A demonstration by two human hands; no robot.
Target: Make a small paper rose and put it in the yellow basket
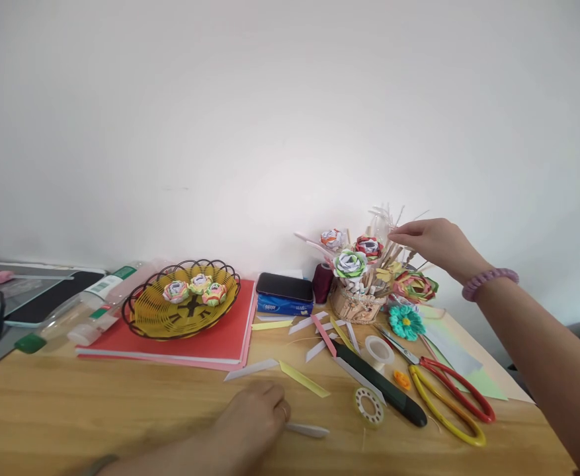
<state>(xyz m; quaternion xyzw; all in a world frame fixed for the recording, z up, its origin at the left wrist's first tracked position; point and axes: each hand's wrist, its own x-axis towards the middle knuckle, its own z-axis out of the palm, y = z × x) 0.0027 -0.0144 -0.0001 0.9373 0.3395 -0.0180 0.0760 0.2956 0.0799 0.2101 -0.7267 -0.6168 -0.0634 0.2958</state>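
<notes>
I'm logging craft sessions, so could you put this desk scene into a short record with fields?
Left hand: the left hand is low over the wooden table, beside a slim white tool; grip unclear
Right hand: the right hand has its fingertips among the stems in the flower holder; hold unclear
Basket: yellow wicker basket on red paper, holding three paper flowers
Tools: scissors, tape roll
Loose: cut paper strips
Behind strips: phone on blue tissue pack

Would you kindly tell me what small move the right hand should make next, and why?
Probably lift the right hand straight up, slowly: its fingers are close together by the crowded stems, near the red-edged paper flower, which a sideways pull might knock.
</notes>
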